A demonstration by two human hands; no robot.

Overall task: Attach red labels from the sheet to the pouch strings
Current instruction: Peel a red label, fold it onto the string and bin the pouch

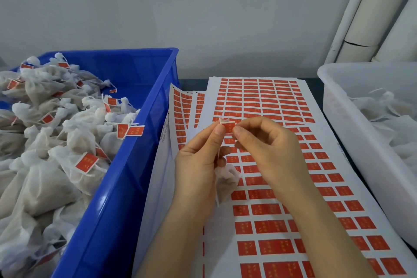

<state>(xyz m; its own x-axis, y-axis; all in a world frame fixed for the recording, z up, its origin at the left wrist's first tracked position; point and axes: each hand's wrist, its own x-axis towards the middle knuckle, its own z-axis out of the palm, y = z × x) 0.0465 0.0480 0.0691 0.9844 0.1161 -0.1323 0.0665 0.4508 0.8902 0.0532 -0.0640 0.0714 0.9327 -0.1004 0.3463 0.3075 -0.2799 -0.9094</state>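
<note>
1. The left hand (200, 160) pinches one side of a red label (229, 126) between thumb and forefinger. The lower fingers curl round the string (218, 153), and the pouch (225, 181) hangs below, just above the sheet (282, 187).
2. The right hand (268, 149) pinches the label's other side with thumb and fingertips, so both hands are closed on the same label, raised over the middle of the sheet.
3. The step in hand looks like folding the label shut round the string. To do it well, keep the string lying in the fold, line up the two halves edge to edge, then press from the fold outward so that no sticky margin shows.
4. Holding the string taut with the left fingers should stop it slipping out as the halves meet.
5. The blue bin (135, 165) stands at the left, touching or just beside the sheet's left edge, heaped with labelled pouches. Its near rim is high, so a finished pouch will probably need lifting over it.
6. The white bin (338, 119) at the right holds unlabelled pouches, and its wall crowds the sheet's right edge.
7. Open room lies between the bins, over the sheet, with more toward the far wall.
</note>
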